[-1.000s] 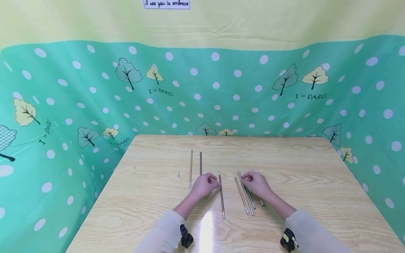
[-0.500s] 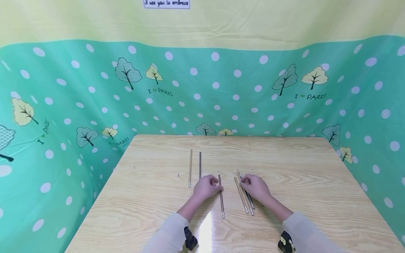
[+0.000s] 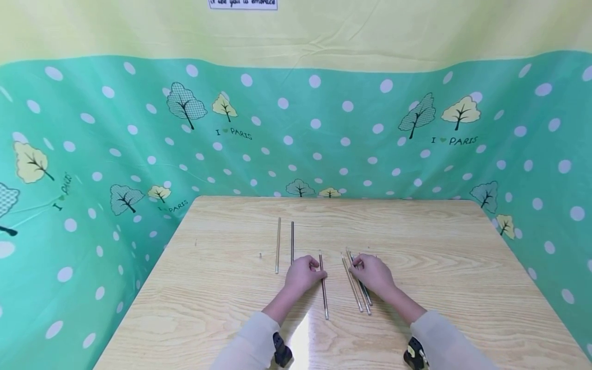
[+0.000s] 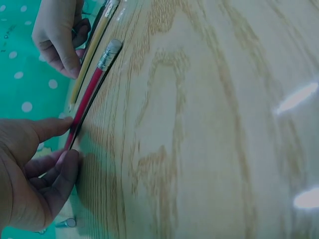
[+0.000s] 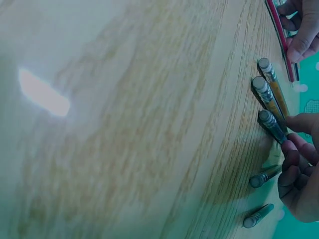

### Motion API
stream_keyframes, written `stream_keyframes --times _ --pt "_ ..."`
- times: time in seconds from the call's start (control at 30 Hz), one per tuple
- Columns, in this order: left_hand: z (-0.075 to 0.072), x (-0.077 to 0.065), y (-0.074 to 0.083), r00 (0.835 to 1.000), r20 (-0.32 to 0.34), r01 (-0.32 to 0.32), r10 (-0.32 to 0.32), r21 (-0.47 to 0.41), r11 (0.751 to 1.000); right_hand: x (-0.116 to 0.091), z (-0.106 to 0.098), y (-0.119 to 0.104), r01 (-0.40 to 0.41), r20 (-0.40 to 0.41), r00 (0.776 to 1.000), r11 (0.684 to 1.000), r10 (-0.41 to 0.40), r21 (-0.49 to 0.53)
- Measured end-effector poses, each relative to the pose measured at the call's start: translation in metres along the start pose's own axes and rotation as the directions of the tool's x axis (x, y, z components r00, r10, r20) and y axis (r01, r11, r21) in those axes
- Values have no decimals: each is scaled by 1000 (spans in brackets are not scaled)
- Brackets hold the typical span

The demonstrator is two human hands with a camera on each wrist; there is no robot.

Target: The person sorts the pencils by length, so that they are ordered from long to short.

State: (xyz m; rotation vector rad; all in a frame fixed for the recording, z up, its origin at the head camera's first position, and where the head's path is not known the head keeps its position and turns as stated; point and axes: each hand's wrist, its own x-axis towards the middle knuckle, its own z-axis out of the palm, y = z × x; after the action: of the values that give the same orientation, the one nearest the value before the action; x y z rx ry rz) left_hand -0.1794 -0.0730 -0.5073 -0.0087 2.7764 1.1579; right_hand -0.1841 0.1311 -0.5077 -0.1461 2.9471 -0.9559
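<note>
My left hand [image 3: 302, 273] is over the middle of the table, its thumb and fingers pinching a red pencil [image 4: 87, 94] that lies with its eraser end toward me. To the right, my right hand [image 3: 372, 275] is at a loose group of pencils. Its thumb and index finger pinch a dark pencil [image 5: 270, 124] some way past the eraser end. Beside that one lie two yellow pencils [image 5: 274, 82], close together. Two more eraser ends show on the other side, one a dark pencil [image 5: 258, 215]; their far parts are partly hidden by my right hand.
Left of my left hand, a tan pencil [image 3: 278, 246] and a black pencil [image 3: 293, 241] lie pointing away from me. A tiny grey piece [image 3: 260, 255] sits near them on the wooden table [image 3: 430, 231]. A green dotted curtain [image 3: 314, 154] surrounds the table's back and sides.
My left hand has shifted slightly right, its fingertips closing over the red pencil. My right hand has moved a little left and down along its group, covering a pencil end that showed before.
</note>
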Motion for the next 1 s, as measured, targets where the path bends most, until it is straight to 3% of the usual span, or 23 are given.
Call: stream_keyframes --times 0.5,0.8,1.0 --pt "3 -1 0 999 -39 -25 26 15 1000 1 2 -3 -17 -3 1000 998 17 -59" --pt "2 -2 1 998 -60 -31 29 -35 999 1 0 -10 -3 -22 1000 989 0 -145" --pt "2 -1 -2 998 -55 -16 11 -89 996 1 0 -11 -24 -16 1000 989 22 -149"
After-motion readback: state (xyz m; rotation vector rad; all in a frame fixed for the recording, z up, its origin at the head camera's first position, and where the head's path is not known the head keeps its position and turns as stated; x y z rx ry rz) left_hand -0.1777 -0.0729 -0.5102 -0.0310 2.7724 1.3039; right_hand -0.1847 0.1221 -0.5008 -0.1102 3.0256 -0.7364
